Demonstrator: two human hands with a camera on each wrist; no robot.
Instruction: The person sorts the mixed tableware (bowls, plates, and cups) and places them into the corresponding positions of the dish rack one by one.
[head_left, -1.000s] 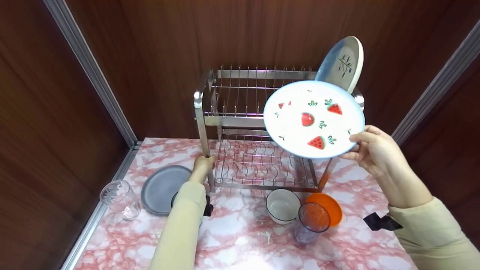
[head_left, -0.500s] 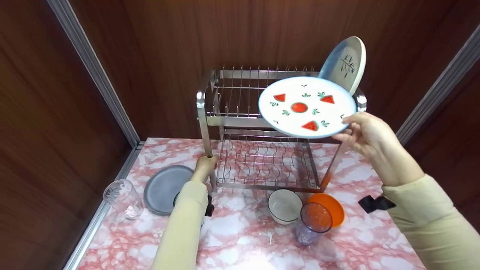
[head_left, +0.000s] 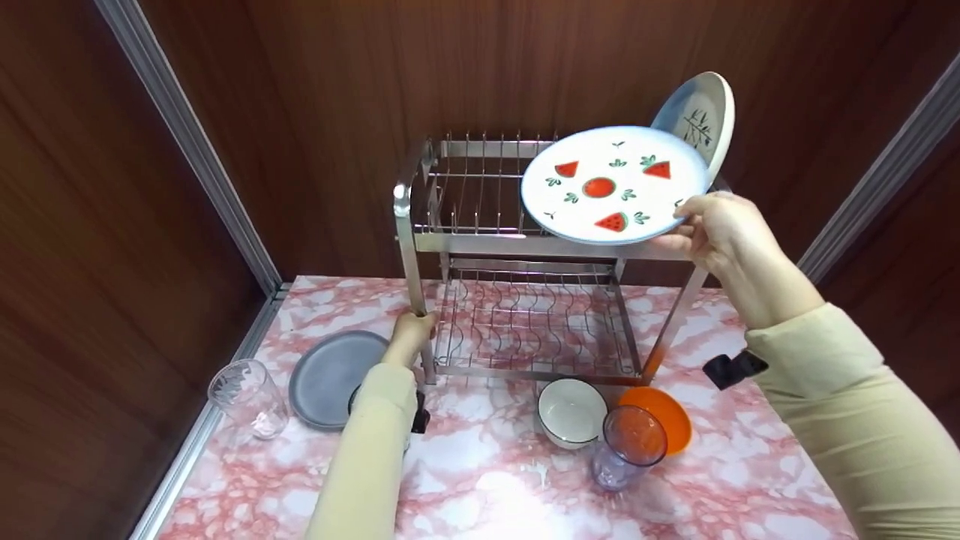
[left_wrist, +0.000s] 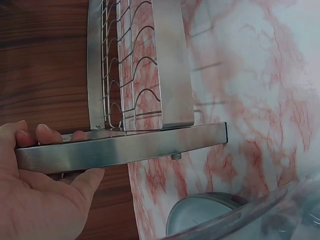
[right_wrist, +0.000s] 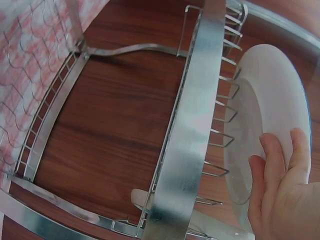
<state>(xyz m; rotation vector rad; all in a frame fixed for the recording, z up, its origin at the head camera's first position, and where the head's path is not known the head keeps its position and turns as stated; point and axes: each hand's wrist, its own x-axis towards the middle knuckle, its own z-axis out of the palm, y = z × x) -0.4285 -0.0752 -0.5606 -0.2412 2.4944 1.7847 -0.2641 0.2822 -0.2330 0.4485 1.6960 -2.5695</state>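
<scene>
My right hand (head_left: 724, 229) pinches the right edge of a white plate (head_left: 570, 202) printed with watermelon slices and leaves. This plate hovers tilted above the right half of the metal dish rack's (head_left: 480, 243) top tier. In the right wrist view the plate's underside (right_wrist: 280, 90) shows beside the rack's prongs, with several fingers (right_wrist: 274, 162) spread under it. My left hand (head_left: 411, 328) grips the rack's front left leg; in the left wrist view, fingers and thumb wrap that metal bar (left_wrist: 130, 148). Behind the watermelon plate, a plate with a dark leaf sprig (head_left: 701, 124) stands upright at the tier's right end.
A grey plate (head_left: 322, 382) and a clear glass (head_left: 247, 397) are left of the rack on the marbled tabletop (head_left: 465, 480). In front stand a white bowl (head_left: 570, 412), an orange bowl (head_left: 675, 420) and a purplish glass (head_left: 626, 450). Wood panels enclose the back and sides.
My right hand has lifted the watermelon plate up and away, toward the rack's top tier, and its tilt has flattened. The left hand keeps its grip on the leg.
</scene>
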